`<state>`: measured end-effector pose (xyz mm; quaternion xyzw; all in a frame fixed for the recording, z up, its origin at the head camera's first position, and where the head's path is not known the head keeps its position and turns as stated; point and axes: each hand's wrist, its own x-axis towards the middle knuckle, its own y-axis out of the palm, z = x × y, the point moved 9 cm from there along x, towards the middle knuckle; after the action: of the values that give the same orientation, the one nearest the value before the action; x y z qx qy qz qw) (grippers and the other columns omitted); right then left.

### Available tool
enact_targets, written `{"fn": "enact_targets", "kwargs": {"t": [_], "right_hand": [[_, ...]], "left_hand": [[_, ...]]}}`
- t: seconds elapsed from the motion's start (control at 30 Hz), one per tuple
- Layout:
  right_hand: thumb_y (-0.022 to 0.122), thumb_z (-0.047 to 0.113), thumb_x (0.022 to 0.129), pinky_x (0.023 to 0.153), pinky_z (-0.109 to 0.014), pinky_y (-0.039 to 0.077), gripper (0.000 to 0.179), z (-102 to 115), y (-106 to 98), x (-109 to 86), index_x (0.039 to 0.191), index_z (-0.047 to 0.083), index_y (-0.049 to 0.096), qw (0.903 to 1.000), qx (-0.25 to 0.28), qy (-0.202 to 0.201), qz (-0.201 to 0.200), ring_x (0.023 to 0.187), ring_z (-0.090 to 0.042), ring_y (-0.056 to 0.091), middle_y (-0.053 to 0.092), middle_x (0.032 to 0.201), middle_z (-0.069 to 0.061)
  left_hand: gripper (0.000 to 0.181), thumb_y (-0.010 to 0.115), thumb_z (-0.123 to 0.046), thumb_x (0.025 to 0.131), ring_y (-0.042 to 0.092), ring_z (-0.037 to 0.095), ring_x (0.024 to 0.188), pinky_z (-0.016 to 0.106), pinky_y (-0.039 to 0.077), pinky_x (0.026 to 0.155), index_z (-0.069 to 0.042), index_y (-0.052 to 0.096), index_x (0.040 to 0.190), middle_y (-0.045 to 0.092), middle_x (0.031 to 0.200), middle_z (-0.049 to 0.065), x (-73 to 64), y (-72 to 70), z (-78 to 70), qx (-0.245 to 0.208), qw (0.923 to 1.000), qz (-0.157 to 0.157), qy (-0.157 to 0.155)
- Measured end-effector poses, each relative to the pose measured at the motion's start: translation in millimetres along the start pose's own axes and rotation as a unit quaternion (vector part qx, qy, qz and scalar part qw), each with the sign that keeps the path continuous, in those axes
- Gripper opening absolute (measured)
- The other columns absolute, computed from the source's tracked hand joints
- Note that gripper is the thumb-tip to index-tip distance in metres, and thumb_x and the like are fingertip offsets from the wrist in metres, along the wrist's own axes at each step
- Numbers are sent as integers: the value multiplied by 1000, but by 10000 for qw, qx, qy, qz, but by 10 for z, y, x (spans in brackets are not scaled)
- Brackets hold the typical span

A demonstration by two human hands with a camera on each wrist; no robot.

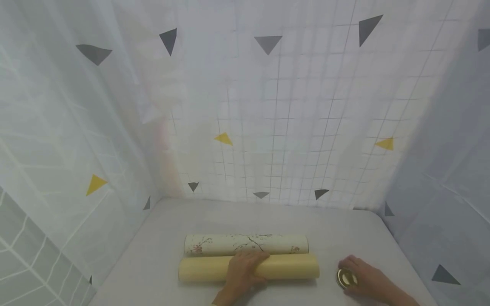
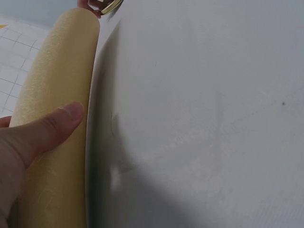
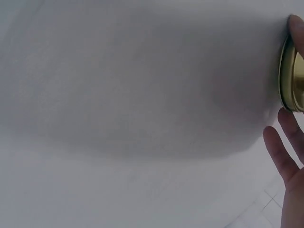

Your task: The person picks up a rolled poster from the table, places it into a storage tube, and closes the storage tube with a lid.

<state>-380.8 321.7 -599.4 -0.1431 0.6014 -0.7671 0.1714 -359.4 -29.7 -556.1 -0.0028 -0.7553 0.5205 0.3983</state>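
Across the front of the white surface lies a plain yellow tube (image 1: pixel 206 268). My left hand (image 1: pixel 243 272) grips it near its middle; in the left wrist view the thumb (image 2: pixel 57 126) lies along its near side. Just behind the yellow tube, parallel to it, is a white tube (image 1: pixel 218 244) printed with dark branches and pink blossoms. To the right, my right hand (image 1: pixel 367 280) holds a round gold lid (image 1: pixel 347 278) by its edge, apart from the tubes. The right wrist view shows part of this gold lid (image 3: pixel 287 80) between thumb and fingers.
The white work surface (image 1: pixel 172 221) has a rounded back right corner (image 1: pixel 377 212). Pale hanging sheets (image 1: pixel 268 106) with a grid and grey and yellow triangles stand behind it and on both sides.
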Motion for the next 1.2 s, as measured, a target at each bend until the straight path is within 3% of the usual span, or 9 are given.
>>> {"fn": "enact_targets", "kwargs": {"t": [0.27, 0.43, 0.63, 0.7, 0.87, 0.93, 1.2], "right_hand": [[90, 34, 72, 80, -27, 61, 54, 89, -19, 61, 115, 23, 61, 9962, 865, -129, 24, 94, 4, 56, 53, 109, 6], [89, 37, 72, 84, -30, 62, 55, 160, -17, 80, 117, 21, 61, 9953, 912, -307, -107, 97, 4, 57, 55, 108, 8], [90, 31, 71, 86, -29, 61, 56, 283, -104, 116, 118, 18, 62, 9904, 798, -886, -704, 99, 4, 59, 59, 108, 12], [89, 25, 73, 89, -31, 61, 54, 295, -102, 143, 119, 17, 62, 9912, 776, -840, -674, 102, -1, 62, 63, 111, 11], [84, 18, 79, 97, -47, 59, 49, 251, -4, 198, 123, 17, 62, 9941, 1071, -191, -34, 114, -23, 68, 70, 121, 3], [84, 16, 79, 96, -51, 58, 49, 255, 17, 207, 123, 17, 63, 9932, 1156, -117, 79, 115, -29, 68, 72, 122, 0], [78, 3, 82, 87, -46, 62, 46, 325, -30, 277, 123, 18, 62, 9935, 1075, -282, -243, 104, -23, 73, 76, 112, 2]], "left_hand": [[80, 94, -51, 54, 71, 7, 110, 32, 56, 98, -31, 69, 127, 75, 124, -14, 8, -9, 1, 56, 10000, -42, 23], [80, 93, -53, 54, 70, 6, 111, 30, 55, 99, -33, 68, 127, 74, 125, -17, -11, 14, -4, 69, 10000, 36, 37], [80, 92, -54, 56, 70, 8, 113, 32, 55, 100, -32, 68, 129, 74, 126, -15, 5, 16, -3, 141, 9998, 104, -1], [80, 92, -55, 56, 70, 8, 114, 33, 56, 101, -32, 67, 129, 74, 127, -15, 12, 24, 0, 162, 9997, 166, -42], [78, 93, -53, 58, 70, 7, 114, 32, 55, 102, -33, 67, 129, 74, 127, -16, 10, 34, 7, 91, 9996, 233, -105], [79, 93, -52, 57, 70, 7, 113, 32, 55, 101, -33, 68, 129, 74, 126, -16, 2, 36, 8, 39, 9997, 204, -94], [82, 94, -52, 54, 70, 7, 113, 31, 56, 99, -32, 67, 129, 74, 126, -16, -12, 45, 10, 116, 9999, 112, -56]]}}
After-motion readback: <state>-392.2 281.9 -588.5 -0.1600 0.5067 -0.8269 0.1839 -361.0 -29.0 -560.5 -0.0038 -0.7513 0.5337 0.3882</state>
